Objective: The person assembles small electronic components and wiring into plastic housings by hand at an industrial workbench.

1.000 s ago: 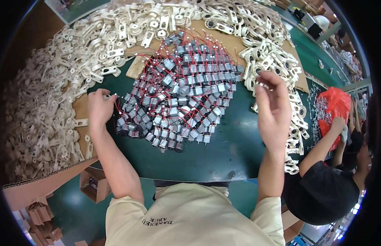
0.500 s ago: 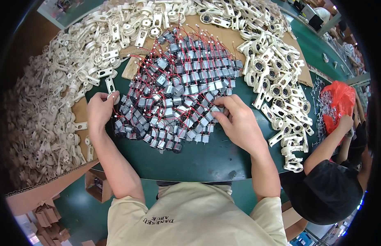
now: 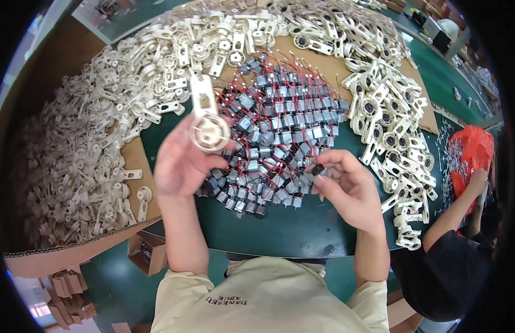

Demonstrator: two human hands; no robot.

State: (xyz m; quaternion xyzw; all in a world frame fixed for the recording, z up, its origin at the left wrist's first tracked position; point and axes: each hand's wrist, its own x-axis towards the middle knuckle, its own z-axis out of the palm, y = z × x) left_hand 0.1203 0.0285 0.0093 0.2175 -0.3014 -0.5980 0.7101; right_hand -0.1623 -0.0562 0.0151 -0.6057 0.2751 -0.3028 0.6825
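Raised above the table's left part, my left hand (image 3: 182,161) holds a cream plastic housing (image 3: 210,133). Its round cup faces up, and its slotted arm points away from me. Some of the fingers are hidden behind the cup. My right hand (image 3: 351,191) pinches a small motor (image 3: 319,170) with its dark end showing, at the right edge of the motor pile. That pile of silver motors (image 3: 290,105) with red wires lies between and beyond my hands, partly in neat rows.
Heaped cream housings (image 3: 85,150) fill the left side and far edge. More housings with black round inserts (image 3: 387,119) lie to the right on cardboard and the green table (image 3: 268,236). At far right, a co-worker's arm (image 3: 454,213) reaches to a red plastic bag (image 3: 471,147).
My left hand has lifted the housing up and to the right, turning its cup upward. My right hand has drawn a motor from the pile toward the right.
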